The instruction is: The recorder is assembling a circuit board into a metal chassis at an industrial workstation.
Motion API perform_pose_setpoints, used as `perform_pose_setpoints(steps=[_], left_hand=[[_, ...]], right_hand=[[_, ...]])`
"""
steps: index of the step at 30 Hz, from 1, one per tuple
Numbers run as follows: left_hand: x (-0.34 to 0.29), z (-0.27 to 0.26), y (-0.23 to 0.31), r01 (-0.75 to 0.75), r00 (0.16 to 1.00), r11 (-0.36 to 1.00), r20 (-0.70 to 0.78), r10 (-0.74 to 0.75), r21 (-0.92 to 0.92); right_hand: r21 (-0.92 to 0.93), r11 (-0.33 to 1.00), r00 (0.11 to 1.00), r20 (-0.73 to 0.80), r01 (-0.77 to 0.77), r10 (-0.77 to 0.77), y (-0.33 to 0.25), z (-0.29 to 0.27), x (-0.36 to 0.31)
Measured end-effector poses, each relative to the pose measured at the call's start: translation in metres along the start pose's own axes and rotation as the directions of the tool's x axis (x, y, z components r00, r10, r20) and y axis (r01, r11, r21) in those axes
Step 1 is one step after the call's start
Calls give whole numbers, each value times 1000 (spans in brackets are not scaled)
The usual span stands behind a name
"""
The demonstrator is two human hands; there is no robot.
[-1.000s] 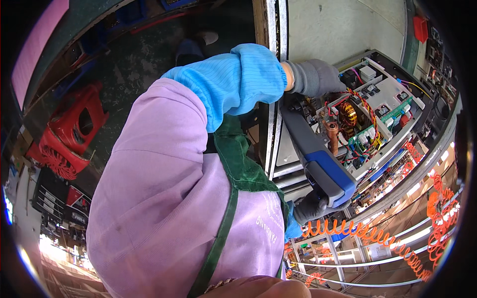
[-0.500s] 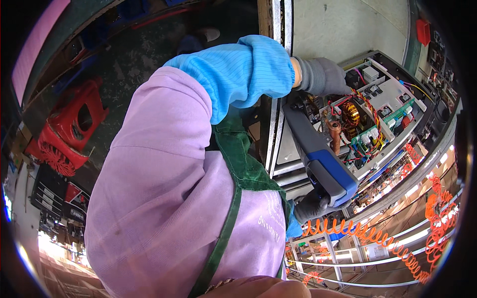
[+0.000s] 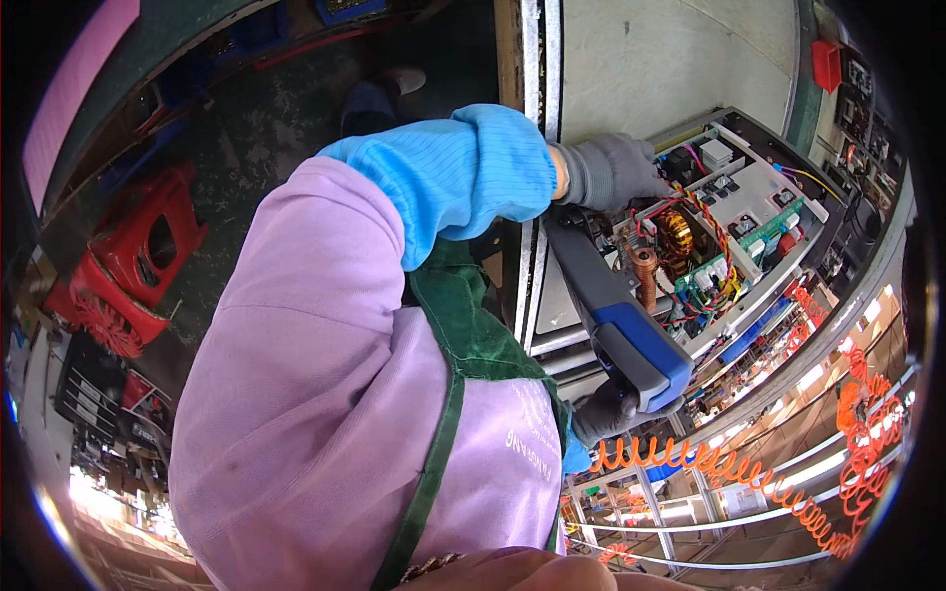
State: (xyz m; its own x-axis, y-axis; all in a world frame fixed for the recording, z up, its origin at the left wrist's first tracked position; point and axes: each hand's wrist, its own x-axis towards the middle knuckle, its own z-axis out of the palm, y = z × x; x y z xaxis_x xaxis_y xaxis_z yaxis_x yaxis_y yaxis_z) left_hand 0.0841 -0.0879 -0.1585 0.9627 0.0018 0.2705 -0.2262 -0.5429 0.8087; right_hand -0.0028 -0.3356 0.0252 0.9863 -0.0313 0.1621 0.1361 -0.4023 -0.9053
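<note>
An open electronic unit (image 3: 759,212) lies on the bench at right, with copper coils, green circuit boards and coloured wires inside. My left hand (image 3: 616,172), in a grey glove, reaches over its near left corner. Its fingers are bent together beside the red wires (image 3: 645,212); what lies between them is hidden. Along the unit's near side stands a grey and blue plastic end panel (image 3: 631,330), tilted. My right hand (image 3: 606,409), in a dark grey glove, grips the lower end of this panel, with part of the fingers behind it.
A metal-edged bench rim (image 3: 542,79) runs beside my left forearm, with a pale bench top (image 3: 675,64) beyond it. A red plastic stool (image 3: 133,261) stands on the dark floor at left. An orange coiled hose (image 3: 729,458) hangs at lower right.
The whole view has shifted slightly, so the bench and unit appear farther left and a little lower. Both hands keep about the same places on the unit and panel.
</note>
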Motion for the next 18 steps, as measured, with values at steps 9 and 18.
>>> perform_pose_setpoints(steps=[9,18], left_hand=[[-12,-2,-4,-28,999,999,-32,29,33],[-21,-20,19,384,904,909,-135,-406,-160]], right_hand=[[132,991,997,72,-30,21,0,-7,1],[-4,991,991,-5,-137,137,-13,7,-6]])
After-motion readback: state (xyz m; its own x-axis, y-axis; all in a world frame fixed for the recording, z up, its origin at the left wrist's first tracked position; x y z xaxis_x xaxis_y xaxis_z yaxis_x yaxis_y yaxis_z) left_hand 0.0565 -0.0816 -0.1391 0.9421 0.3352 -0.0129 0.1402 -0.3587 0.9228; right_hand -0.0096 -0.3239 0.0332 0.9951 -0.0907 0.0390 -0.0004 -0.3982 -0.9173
